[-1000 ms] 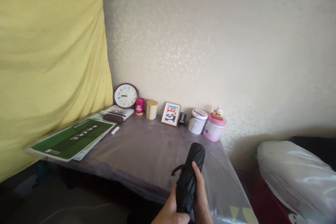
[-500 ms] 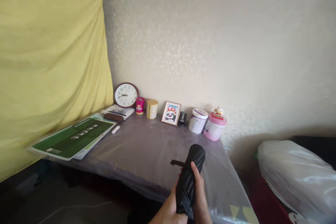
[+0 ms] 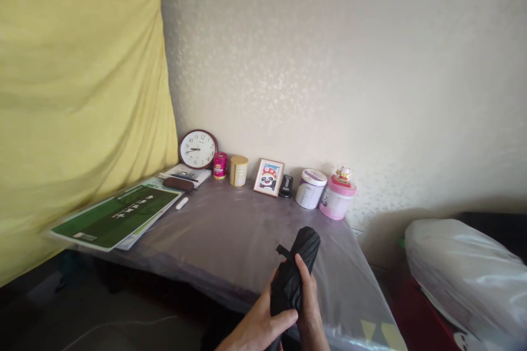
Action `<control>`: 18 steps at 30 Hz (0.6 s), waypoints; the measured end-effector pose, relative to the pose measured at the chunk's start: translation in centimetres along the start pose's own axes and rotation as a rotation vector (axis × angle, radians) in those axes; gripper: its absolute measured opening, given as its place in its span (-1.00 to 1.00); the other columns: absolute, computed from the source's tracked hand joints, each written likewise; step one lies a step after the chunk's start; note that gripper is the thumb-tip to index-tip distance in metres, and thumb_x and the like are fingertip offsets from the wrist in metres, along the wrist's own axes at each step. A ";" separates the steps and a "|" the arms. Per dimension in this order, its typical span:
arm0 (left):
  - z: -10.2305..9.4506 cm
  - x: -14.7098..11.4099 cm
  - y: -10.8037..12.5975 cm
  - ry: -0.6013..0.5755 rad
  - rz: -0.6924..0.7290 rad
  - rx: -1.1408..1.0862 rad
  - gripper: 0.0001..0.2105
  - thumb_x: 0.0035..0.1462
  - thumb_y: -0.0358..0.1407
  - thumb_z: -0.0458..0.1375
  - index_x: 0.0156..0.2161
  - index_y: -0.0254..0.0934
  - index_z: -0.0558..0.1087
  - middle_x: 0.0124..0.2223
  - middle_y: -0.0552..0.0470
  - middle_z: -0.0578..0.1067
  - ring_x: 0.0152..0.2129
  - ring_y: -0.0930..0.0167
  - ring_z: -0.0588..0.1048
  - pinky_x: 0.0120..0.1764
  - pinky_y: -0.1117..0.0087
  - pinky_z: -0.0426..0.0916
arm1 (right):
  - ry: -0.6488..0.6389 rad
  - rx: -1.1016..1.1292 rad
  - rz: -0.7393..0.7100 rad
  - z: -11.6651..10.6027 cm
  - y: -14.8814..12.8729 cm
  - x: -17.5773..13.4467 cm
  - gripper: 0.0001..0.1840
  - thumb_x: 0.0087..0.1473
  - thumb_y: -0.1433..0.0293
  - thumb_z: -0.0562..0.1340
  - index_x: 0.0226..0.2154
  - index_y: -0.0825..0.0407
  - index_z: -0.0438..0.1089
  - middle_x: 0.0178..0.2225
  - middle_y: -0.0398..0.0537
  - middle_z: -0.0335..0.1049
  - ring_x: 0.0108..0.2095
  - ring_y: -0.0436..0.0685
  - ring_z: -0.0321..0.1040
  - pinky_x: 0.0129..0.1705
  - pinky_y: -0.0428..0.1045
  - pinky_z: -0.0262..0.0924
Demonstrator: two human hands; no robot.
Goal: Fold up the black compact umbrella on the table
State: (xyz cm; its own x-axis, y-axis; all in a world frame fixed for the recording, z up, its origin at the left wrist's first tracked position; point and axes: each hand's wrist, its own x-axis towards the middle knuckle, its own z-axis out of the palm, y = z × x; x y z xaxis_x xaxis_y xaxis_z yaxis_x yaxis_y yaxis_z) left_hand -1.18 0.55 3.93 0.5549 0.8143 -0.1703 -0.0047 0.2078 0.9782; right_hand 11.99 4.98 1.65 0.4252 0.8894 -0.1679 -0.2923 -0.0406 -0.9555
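Note:
A folded black umbrella (image 3: pixel 291 279) is held upright and tilted to the right, in front of the table's near edge. My left hand (image 3: pixel 263 312) wraps its lower part, with the thumb lying across the cloth. Along the right side of the umbrella, my right hand (image 3: pixel 308 296) is closed with its thumb pointing up the cloth. A short black strap (image 3: pixel 282 251) sticks out to the left from the upper part. The fingers behind the umbrella are mostly hidden, and its lower end is out of sight.
The table (image 3: pixel 230 236) has a clear plastic cover. At its back stand a clock (image 3: pixel 198 149), a pink can (image 3: pixel 219 165), a yellow can (image 3: pixel 239 171), a picture frame (image 3: pixel 268 177) and two tubs (image 3: pixel 311 189). A green board (image 3: pixel 119 216) lies left; a plastic-wrapped bundle (image 3: pixel 465 274) is right.
My left hand has slid up the umbrella, and its thumb now crosses the front. The strap's free end has moved right and shows shorter. My right hand has shifted slightly left.

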 end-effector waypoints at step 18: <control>-2.2 3.8 -2.5 0.325 0.025 1.154 -0.20 -0.04 -0.41 0.08 0.24 0.00 -0.25 0.05 -0.08 0.29 -0.17 0.26 0.44 -0.12 0.28 0.32 | -0.090 -0.778 -0.689 -1.7 3.2 5.0 -0.59 0.03 0.11 0.12 -0.14 -0.02 0.39 -0.26 0.00 0.31 -0.30 0.12 0.35 -0.20 0.03 0.27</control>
State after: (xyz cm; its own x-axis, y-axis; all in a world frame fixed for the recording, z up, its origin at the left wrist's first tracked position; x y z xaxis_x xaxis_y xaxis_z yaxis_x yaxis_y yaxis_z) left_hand -0.90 4.32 0.52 0.3288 0.9444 -0.0092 0.8281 -0.2836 0.4836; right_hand 14.67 8.54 -2.71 0.2159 0.8607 0.4612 0.6358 0.2345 -0.7353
